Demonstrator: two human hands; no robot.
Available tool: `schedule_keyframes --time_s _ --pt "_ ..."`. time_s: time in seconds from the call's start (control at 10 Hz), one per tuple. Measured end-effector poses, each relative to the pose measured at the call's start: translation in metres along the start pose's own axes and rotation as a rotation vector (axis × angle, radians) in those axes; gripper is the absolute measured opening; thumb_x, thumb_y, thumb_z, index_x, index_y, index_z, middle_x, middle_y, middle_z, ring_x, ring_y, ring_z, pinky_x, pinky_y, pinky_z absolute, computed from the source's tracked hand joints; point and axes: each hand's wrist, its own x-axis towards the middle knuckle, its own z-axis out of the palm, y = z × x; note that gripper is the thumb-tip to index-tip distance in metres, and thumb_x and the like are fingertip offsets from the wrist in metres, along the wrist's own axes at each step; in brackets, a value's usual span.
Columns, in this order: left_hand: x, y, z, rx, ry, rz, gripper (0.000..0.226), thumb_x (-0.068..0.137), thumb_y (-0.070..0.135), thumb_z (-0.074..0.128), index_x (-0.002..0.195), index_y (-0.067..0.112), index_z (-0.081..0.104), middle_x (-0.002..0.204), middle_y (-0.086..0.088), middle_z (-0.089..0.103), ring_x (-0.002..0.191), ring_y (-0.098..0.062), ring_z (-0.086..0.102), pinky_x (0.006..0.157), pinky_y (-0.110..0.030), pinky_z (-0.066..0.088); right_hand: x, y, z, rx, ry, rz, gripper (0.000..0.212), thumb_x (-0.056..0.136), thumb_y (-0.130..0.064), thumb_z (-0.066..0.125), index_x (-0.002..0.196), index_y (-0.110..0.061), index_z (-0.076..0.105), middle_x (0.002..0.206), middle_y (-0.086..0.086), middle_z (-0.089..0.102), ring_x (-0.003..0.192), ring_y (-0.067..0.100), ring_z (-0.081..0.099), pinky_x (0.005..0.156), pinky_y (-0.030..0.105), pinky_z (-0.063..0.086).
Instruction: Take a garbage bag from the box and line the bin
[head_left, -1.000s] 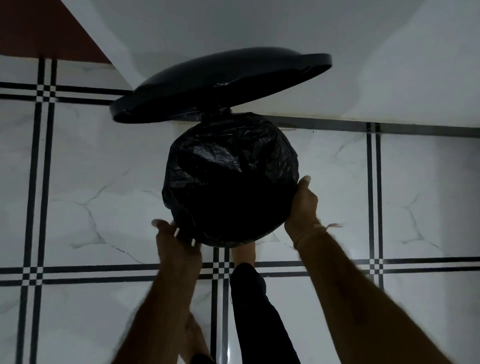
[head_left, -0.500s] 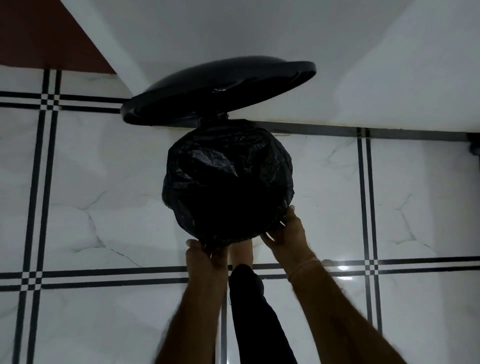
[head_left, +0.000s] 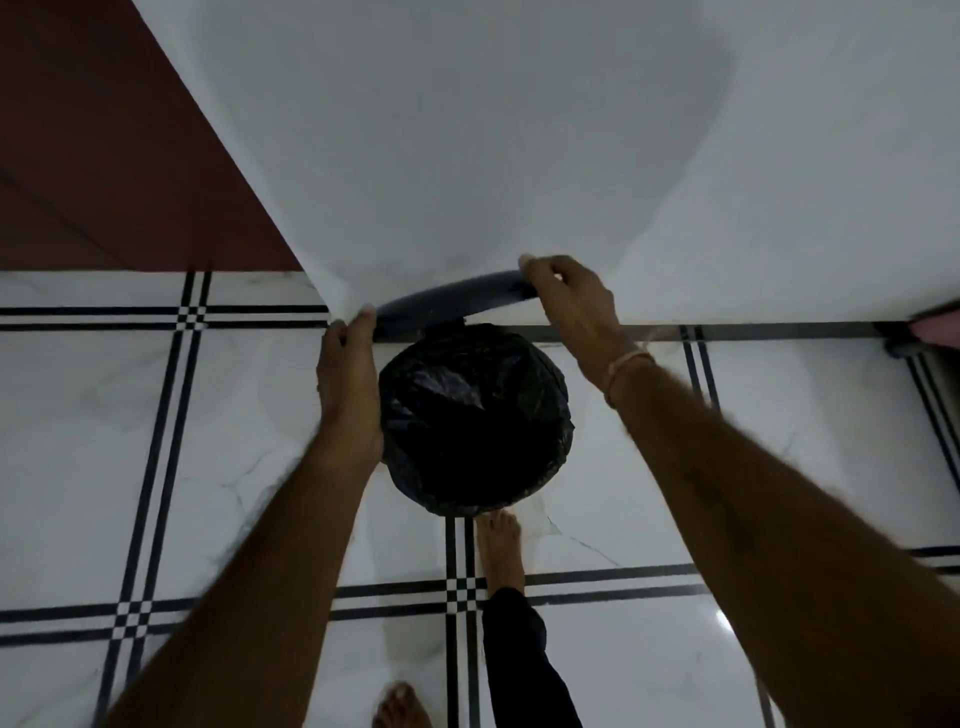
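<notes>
1. Your left hand (head_left: 347, 384) and right hand (head_left: 569, 301) each grip an end of the raised bin lid (head_left: 452, 304).
2. The black garbage bag (head_left: 475, 421) lines the bin below, on the tiled floor (head_left: 156, 441).

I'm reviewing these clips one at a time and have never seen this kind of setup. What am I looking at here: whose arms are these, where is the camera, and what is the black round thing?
There is no machine here. A person wears a wide-angle camera on their head, so the single view looks down past their own two bare arms to a white tiled floor.

The black round thing is a small bin seen from above, already lined with a crinkled black garbage bag. Its lid stands open behind it, against a white wall.

The left hand grips the lid's left end, its wrist alongside the bin. The right hand grips the lid's right end. One bare foot sits at the bin's near edge, perhaps on a pedal, which is hidden. The bag box is not in view.
</notes>
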Motion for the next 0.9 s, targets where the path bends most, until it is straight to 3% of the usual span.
schedule_keyframes --time_s 0.1,0.2,0.3,0.5,0.6,0.7,0.8,0.9 --pt "-0.028 -0.025 -0.01 0.19 -0.038 0.09 0.053 0.097 0.048 0.061 0.14 0.019 0.053 0.131 0.009 0.058 0.124 -0.015 0.055 0.085 -0.011 0.045 -0.027 0.029 0.004 -0.112 0.037 -0.073 0.048 0.094 -0.05 0.062 0.125 -0.014 0.069 0.121 0.011 0.07 0.118 0.029 0.063 0.106 0.042 0.049" --pt "-0.045 -0.075 -0.023 0.334 -0.08 0.139 0.073 0.086 0.063 0.067 0.149 0.034 0.043 0.145 0.006 0.058 0.134 -0.021 0.055 0.108 -0.037 0.049 -0.055 0.074 0.015 -0.158 0.025 -0.128 0.057 0.094 -0.056 0.058 0.138 -0.02 0.059 0.139 0.01 0.058 0.132 0.029 0.054 0.113 0.044 0.046" --pt "-0.048 -0.128 -0.027 0.468 -0.062 0.199 0.092 0.081 0.075 0.063 0.157 0.036 0.028 0.162 0.003 0.041 0.145 -0.021 0.045 0.115 -0.048 0.043 -0.074 0.125 0.028 -0.186 0.043 -0.165 0.061 0.1 -0.051 0.054 0.153 -0.024 0.045 0.162 0.006 0.037 0.151 0.024 0.036 0.114 0.026 0.032" --pt "-0.036 -0.207 -0.025 0.632 0.0 0.364 0.099 0.086 0.066 0.066 0.162 0.023 0.018 0.172 -0.002 0.02 0.154 -0.024 0.032 0.116 -0.049 0.043 -0.079 0.206 0.053 -0.254 0.007 -0.24 0.07 0.101 -0.049 0.055 0.161 -0.027 0.028 0.172 0.003 0.018 0.157 0.019 0.022 0.101 0.005 0.026" --pt "-0.034 -0.23 -0.026 0.764 0.03 0.357 0.102 0.088 0.064 0.064 0.164 0.019 0.014 0.174 -0.007 0.012 0.155 -0.027 0.028 0.118 -0.046 0.038 -0.08 0.225 0.061 -0.324 -0.055 -0.217 0.076 0.099 -0.053 0.055 0.163 -0.027 0.023 0.173 0.004 0.015 0.157 0.022 0.023 0.105 0.019 0.031" --pt "-0.038 -0.225 -0.028 0.898 0.024 0.296 0.104 0.087 0.069 0.06 0.164 0.018 0.013 0.173 -0.01 0.014 0.154 -0.032 0.029 0.115 -0.055 0.038 -0.083 0.223 0.056 -0.356 -0.117 -0.16 0.077 0.099 -0.053 0.055 0.163 -0.026 0.023 0.173 0.006 0.016 0.157 0.027 0.025 0.111 0.033 0.039" --pt "-0.057 -0.183 -0.032 0.95 -0.005 0.239 0.102 0.088 0.066 0.062 0.164 0.018 0.014 0.172 -0.012 0.014 0.155 -0.035 0.026 0.115 -0.06 0.035 -0.093 0.189 0.034 -0.357 -0.164 -0.124 0.074 0.097 -0.054 0.055 0.161 -0.025 0.03 0.17 0.008 0.025 0.154 0.03 0.032 0.118 0.047 0.042" --pt "-0.1 -0.109 -0.039 0.947 -0.038 0.302 0.097 0.089 0.06 0.065 0.163 0.017 0.017 0.172 -0.013 0.015 0.155 -0.036 0.025 0.116 -0.059 0.032 -0.116 0.13 -0.008 -0.354 -0.157 -0.19 0.072 0.097 -0.058 0.051 0.159 -0.024 0.035 0.166 0.006 0.036 0.154 0.026 0.032 0.121 0.044 0.038"
